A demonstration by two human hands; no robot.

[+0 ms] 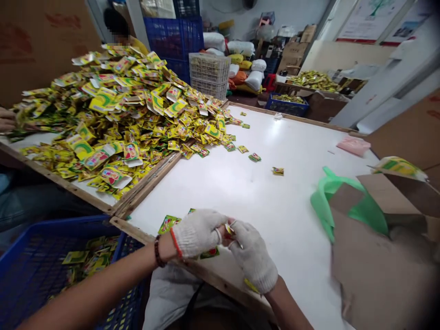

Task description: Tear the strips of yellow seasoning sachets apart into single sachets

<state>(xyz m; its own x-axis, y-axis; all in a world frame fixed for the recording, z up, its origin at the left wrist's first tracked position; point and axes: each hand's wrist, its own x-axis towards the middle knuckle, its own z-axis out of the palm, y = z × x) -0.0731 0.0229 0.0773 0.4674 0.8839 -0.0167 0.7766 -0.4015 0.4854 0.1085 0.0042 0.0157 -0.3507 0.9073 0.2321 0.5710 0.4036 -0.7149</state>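
Both my hands wear white knitted gloves and meet above the near edge of the white table (213, 183). Between the fingertips of my left hand (199, 233) and my right hand (256, 259) is a small yellow packet (228, 229), mostly covered by the fingers. The fingers of each hand are closed on it. A flat green packet (167, 223) lies beside my left hand. Another green packet (209, 253) shows on the table below the hands. Under my right wrist a bit of something yellow (250, 285) sticks out, its kind hidden.
A tall heap of yellow packets and small boxes (130, 114) fills the left table. A blue crate (30, 247) with packets stands at lower left. On the right are a green plastic bag (323, 197) and an open carton (364, 261). A co-worker (117, 27) sits behind the heap.
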